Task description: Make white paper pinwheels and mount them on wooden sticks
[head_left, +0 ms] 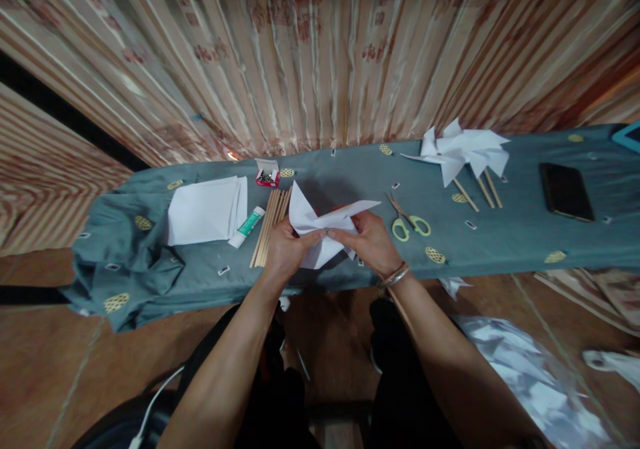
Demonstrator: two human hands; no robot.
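My left hand [286,246] and my right hand [369,241] together grip a folded white paper shape [325,226] just above the teal-covered bench [500,232]. Pointed flaps of the paper stick up and to the right. A bundle of wooden sticks [271,226] lies right beside my left hand, with a glue tube [247,227] next to it. Green-handled scissors [409,220] lie just right of my right hand. I wear bracelets on my right wrist.
A stack of white paper sheets [206,209] lies at the left, a small red box [267,173] behind the sticks. Finished white pinwheels on sticks [463,152] lie at the right, beside a dark phone [566,190]. A striped curtain hangs behind. A plastic bag [525,369] lies on the floor.
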